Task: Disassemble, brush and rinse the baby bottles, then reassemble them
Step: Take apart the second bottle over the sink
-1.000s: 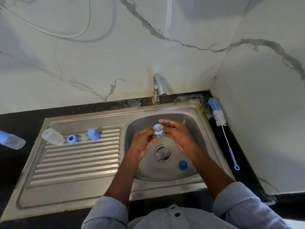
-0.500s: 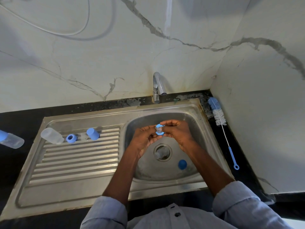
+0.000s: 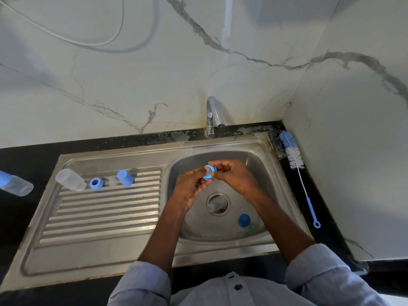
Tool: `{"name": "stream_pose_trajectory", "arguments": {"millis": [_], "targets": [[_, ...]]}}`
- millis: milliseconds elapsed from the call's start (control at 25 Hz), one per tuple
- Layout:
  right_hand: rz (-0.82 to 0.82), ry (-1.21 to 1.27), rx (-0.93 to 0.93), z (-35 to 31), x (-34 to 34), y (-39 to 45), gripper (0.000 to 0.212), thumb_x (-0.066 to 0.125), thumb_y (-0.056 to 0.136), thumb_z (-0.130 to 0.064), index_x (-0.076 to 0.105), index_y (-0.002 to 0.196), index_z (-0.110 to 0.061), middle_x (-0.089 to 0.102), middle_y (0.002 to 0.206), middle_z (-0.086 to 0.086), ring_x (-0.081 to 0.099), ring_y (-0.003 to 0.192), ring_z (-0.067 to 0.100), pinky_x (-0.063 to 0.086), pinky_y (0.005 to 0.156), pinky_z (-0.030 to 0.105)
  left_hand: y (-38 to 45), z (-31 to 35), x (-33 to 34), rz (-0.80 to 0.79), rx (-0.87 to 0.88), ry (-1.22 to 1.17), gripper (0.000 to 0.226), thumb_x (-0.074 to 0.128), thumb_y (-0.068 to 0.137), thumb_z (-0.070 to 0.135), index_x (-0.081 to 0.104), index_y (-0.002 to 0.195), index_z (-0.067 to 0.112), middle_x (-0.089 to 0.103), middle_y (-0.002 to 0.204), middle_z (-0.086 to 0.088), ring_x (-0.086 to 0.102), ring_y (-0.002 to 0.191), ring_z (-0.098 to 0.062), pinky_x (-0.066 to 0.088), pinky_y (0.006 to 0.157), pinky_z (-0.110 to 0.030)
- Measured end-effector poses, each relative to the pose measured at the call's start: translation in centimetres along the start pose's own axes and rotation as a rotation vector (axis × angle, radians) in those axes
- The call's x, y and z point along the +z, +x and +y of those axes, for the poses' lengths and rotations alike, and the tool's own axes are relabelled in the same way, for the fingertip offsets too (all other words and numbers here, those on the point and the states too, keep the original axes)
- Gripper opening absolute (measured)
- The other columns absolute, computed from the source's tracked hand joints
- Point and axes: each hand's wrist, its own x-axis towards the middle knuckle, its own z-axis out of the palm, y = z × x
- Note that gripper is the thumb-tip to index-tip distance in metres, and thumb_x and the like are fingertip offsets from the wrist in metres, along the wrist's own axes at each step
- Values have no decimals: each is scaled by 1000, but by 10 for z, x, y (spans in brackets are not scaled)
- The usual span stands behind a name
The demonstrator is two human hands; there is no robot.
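Held over the basin point(image 3: 254, 155): blue ring point(image 3: 208, 172) with clear teat, pinched between left hand point(image 3: 191, 188) and right hand point(image 3: 237, 176), both clamped on it under the dry tap point(image 3: 212, 117). Risk, as judged: slip from wet fingers, drop onto the open drain point(image 3: 218, 203) beside the blue cap point(image 3: 244, 220); teat torn if pulled hard. On the steel drainboard point(image 3: 99, 217): clear bottle point(image 3: 70, 179), second ring point(image 3: 96, 183), second cap point(image 3: 125, 178); on black counter point(image 3: 22, 157), capped bottle point(image 3: 15, 183) left, brush point(image 3: 294, 162) right; marble walls behind.
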Motion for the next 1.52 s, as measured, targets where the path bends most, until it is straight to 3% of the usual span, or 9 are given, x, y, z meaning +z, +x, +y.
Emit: {"name": "stream_pose_trajectory", "arguments": {"millis": [200,400,560,720,1000,1080,1280,1520], "targets": [[87,99,64,6,2,-3,32,83,81,0,77,110,-8,79,103,6,76,99,21,62,81,26,-3,-2,10,32,80,73,31,83,84,26,77,101,1,78,101,-20,77,93,-27,61,76,-28],[199,154,140,6,6,0,26,82,80,0,77,105,-6,78,101,9,75,94,19,61,73,24,-7,-3,10,-80,56,11,43,75,88,32,74,113,-4,75,113,-22,72,110,-34,61,90,-34],[180,150,122,5,4,0,28,79,83,2,76,109,-5,78,101,8,75,89,14,60,70,21,-8,2,6,-162,3,-83,33,75,92,26,77,111,-1,72,121,-24,70,116,-33,60,92,-34],[70,338,181,6,-3,-1,29,67,93,4,72,120,-5,77,111,10,75,103,22,62,83,30,-9,4,3,-121,13,-117,17,72,92,14,81,101,3,72,120,-24,73,111,-30,61,86,-32],[38,267,210,6,2,-6,24,64,98,-8,75,116,-18,78,111,-1,73,105,18,60,79,29,-13,4,0,-171,-29,-163,41,77,88,21,71,122,-1,68,130,-23,68,120,-32,60,91,-35],[46,207,218,5,1,-7,28,59,99,-8,77,114,-23,78,109,-6,71,105,16,55,83,32,-13,2,-3,-128,-45,-263,39,73,90,17,68,125,0,67,131,-23,68,120,-32,61,87,-34],[-2,165,175,3,12,-12,30,68,93,-7,76,116,-24,77,112,-9,69,104,13,51,83,37,-20,-1,-8,-113,-140,-460,39,66,95,8,61,131,-4,62,134,-27,66,113,-33,63,75,-29],[23,162,208,2,27,-12,35,67,91,-4,76,118,-25,78,111,-8,66,97,10,44,79,35,-18,2,-17,-58,-81,-408,22,60,101,9,65,120,2,67,123,-21,70,107,-27,64,78,-30]]}}
